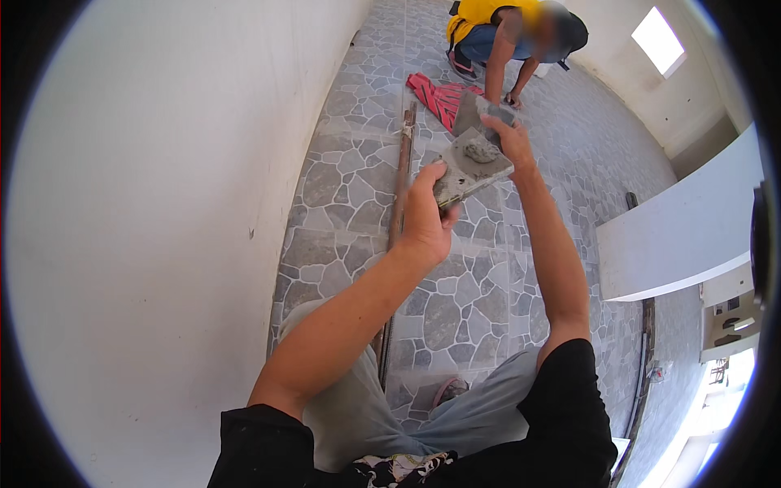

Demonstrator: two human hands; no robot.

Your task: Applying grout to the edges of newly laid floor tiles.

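black sleeve (573, 398); left hand (425, 213) holds mortar-smeared board (468, 175), right hand (512, 142) flat tool (468, 112)

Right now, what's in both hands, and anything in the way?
Left fingers gripping grey board; grey lump on it. Right fingers on flat grey tool. Ahead: crouching co-worker, red cloth.

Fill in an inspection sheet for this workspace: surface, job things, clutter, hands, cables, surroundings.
Surface: floor with grey stone pattern and pale joints.
Job things: grey slab bearing a lump of wet-looking paste; flat grey piece just beyond it.
Clutter: red-and-black cloth or bag; long brown pole on the floor.
Hands: left hand grips the slab; right hand holds the flat piece.
Cables: nothing seen for certain.
Surroundings: pale wall at left; co-worker in yellow, crouching ahead.
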